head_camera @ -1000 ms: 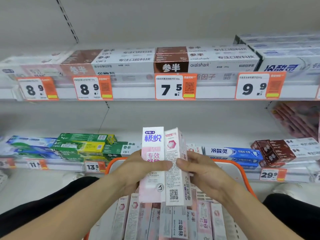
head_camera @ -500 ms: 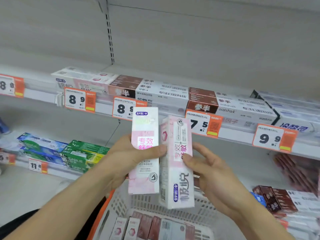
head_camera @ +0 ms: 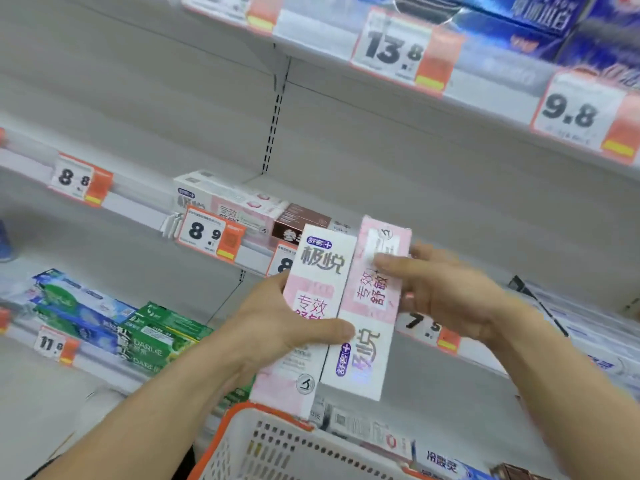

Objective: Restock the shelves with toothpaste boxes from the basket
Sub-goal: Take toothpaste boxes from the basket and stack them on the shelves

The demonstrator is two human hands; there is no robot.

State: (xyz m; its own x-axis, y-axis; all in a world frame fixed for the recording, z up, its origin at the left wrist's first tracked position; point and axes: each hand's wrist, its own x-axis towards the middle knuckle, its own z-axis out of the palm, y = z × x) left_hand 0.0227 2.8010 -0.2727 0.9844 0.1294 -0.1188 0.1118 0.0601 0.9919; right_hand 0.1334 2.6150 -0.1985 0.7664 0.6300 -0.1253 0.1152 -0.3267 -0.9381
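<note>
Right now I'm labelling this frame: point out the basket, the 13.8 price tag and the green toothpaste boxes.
basket (head_camera: 242, 441): head view, white front wall.
13.8 price tag (head_camera: 393, 50): head view, printed digits.
green toothpaste boxes (head_camera: 162, 337): head view, front face.

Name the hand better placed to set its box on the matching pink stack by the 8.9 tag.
Left, probably. The left hand has a grip on the upright pink-and-white toothpaste box nearer the shelved pink-and-white boxes. The right hand holds its upside-down pink box farther right.
</note>
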